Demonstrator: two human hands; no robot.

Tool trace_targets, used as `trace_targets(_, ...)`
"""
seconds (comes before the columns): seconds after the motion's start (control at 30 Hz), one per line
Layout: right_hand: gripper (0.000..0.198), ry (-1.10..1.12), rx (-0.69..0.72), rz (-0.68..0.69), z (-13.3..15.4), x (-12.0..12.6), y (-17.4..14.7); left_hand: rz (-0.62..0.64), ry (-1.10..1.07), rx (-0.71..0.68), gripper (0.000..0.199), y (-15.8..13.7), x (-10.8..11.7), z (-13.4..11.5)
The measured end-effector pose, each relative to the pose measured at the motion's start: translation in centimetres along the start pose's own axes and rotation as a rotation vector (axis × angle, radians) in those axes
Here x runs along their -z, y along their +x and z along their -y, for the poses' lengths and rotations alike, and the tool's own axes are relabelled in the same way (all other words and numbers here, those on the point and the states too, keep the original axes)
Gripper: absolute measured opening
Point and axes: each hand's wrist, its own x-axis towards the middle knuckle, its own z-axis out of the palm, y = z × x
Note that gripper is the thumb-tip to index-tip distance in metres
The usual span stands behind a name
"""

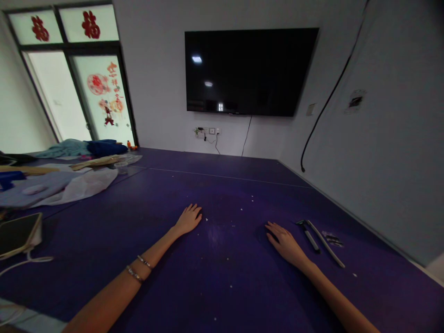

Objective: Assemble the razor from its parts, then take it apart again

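Observation:
My left hand (188,218) rests palm down on the purple tabletop (215,268), its fingers stretched out and holding nothing. Two bracelets (138,268) circle that wrist. Farther right, my right hand (282,240) also lies flat on the table with fingers spread and nothing in it. Just to the right of it are a short tool with a grey handle and a dark angled head (311,239), and a long, curved grey strip (326,243). Beside the strip sits a small clear packet with dark pieces (333,238); its contents are too small to name.
At the left lie a phone (20,236) with a white cable (33,259), pale sheets (83,187) and folded blue cloth (106,147). White specks dot the table. A television (251,71) hangs on the wall; a black cable (329,99) dangles at the right.

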Motion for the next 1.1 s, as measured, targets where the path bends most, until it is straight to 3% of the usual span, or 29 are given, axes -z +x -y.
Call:
trace_targets(0.57,0.045,0.049,-0.027,-0.025,1.0,0.2,-0.1,-0.011,0.066,-0.005,0.049,-0.3,0.3,-0.2)
trace_targets(0.7,0.047,0.137,-0.084,-0.173,0.6,1.3,0.4,-0.014,0.086,-0.015,0.050,-0.1,0.3,-0.1)
trace_targets(0.8,0.041,0.152,-0.228,-0.353,-1.3,4.0,0.6,-0.023,0.088,-0.015,0.050,0.0,0.2,0.1)
trace_targets(0.87,0.039,0.110,-0.354,-0.402,-3.0,6.1,0.2,-0.024,0.092,-0.013,0.050,0.1,0.2,0.2)
trace_targets(0.97,0.033,0.050,-0.530,-0.284,-5.3,8.2,-1.0,-0.020,0.099,-0.019,0.050,0.1,0.1,0.4)
trace_targets(1.1,0.025,-0.003,-0.618,-0.087,-6.3,8.7,-2.7,-0.019,0.104,-0.016,0.051,0.2,0.1,0.5)
